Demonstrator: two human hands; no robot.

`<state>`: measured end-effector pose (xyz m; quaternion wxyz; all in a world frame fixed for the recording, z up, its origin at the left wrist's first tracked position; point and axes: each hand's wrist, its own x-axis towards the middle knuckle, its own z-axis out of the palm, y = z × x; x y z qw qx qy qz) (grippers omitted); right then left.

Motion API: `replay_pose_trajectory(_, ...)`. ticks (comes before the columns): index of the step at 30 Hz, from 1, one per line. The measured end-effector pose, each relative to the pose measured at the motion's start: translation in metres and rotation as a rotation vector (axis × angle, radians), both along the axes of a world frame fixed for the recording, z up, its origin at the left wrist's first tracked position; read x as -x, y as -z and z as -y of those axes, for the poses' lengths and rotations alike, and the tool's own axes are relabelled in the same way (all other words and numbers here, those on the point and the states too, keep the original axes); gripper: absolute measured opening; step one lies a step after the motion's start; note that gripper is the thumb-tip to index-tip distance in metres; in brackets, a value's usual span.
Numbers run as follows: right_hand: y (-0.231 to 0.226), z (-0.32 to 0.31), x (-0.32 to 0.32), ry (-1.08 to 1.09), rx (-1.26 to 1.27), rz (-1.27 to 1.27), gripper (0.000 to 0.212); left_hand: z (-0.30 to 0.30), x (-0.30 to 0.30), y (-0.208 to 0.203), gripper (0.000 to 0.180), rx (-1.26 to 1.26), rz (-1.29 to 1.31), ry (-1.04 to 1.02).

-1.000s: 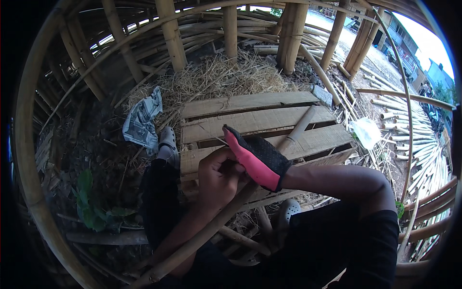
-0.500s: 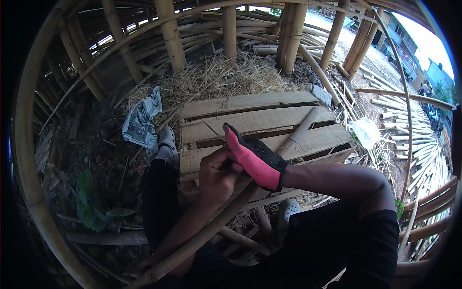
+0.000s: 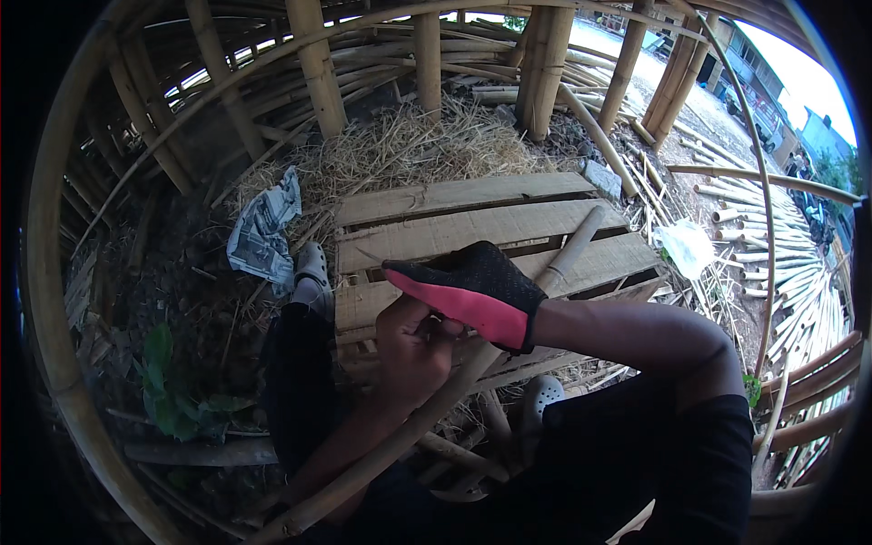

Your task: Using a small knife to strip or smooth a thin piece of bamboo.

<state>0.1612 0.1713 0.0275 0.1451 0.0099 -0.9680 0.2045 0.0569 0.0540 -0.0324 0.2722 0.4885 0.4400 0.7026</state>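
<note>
My bare left hand [image 3: 413,350] is closed, its curled fingertips pressed together against the underside of the glove on my right hand. A pink and black work glove covers my right hand [image 3: 472,295], with the thumb stretched out to the left and the fingers bent and mostly hidden on the far side. Past the thumb tip pokes a thin pointed sliver [image 3: 368,256]; which hand grips it is hidden. Under both hands a long bamboo pole [image 3: 400,445] slants from the lower left, its far end resting over the wooden pallet [image 3: 427,232].
Crumpled newspaper [image 3: 265,232] lies left of the pallet, beside my shoe [image 3: 312,265]. Straw [image 3: 427,150] is heaped behind it. Upright bamboo posts [image 3: 545,73] stand at the back, and cut bamboo poles [image 3: 790,291] are stacked right, near a white plastic bag [image 3: 688,247].
My gloved thumb has tipped from pointing up to pointing left, and the glove has rolled to show more black. The sliver's tip has moved left and slightly down. The pole stays under my hands.
</note>
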Motion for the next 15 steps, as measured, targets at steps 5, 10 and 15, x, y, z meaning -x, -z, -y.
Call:
replay_pose_trajectory(5, 0.003, -0.001, 0.001, -0.003, -0.107, -0.003, 0.083, -0.001, 0.003, 0.009, 0.022, -0.013, -0.074, -0.026)
replay_pose_trajectory(10, 0.017, -0.028, -0.003, 0.051, -0.071, -0.048, 0.074, 0.005, -0.005, -0.01, 0.006, 0.131, -0.134, -0.069)
replay_pose_trajectory(15, -0.029, -0.045, -0.012, 0.786, 1.002, 0.077, 0.061, 0.024, 0.0, -0.033, 0.033, 0.711, -0.666, 0.095)
